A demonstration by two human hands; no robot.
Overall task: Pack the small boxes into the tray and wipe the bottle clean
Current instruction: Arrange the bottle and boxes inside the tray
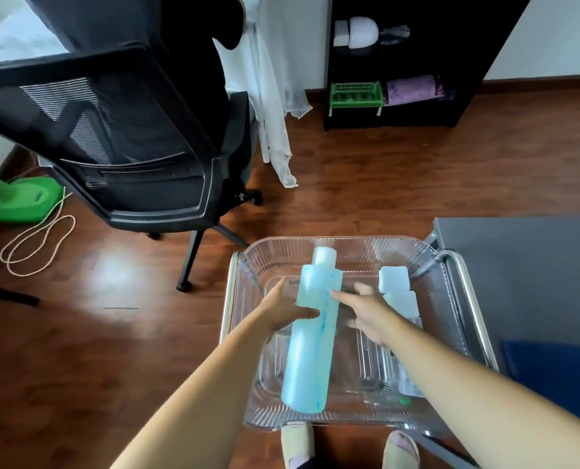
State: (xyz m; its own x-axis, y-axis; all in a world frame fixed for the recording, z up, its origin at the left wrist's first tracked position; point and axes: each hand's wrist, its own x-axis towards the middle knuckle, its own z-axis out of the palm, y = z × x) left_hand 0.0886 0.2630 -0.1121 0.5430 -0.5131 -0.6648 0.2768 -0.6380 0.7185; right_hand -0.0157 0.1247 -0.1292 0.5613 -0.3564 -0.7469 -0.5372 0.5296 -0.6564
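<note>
Clear tray [349, 240] holding small boxes [394, 279], left hand [283, 308] gripping bottle [310, 350], right hand [366, 313] apparently released, blurred

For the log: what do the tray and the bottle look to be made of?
The tray looks like clear rigid plastic. It is glossy, with ribbed see-through walls that catch highlights. The bottle looks like translucent pale-blue plastic with a frosted, soft sheen. Darker blue streaks mark its side, though I cannot tell whether they are inside or outside.
</note>
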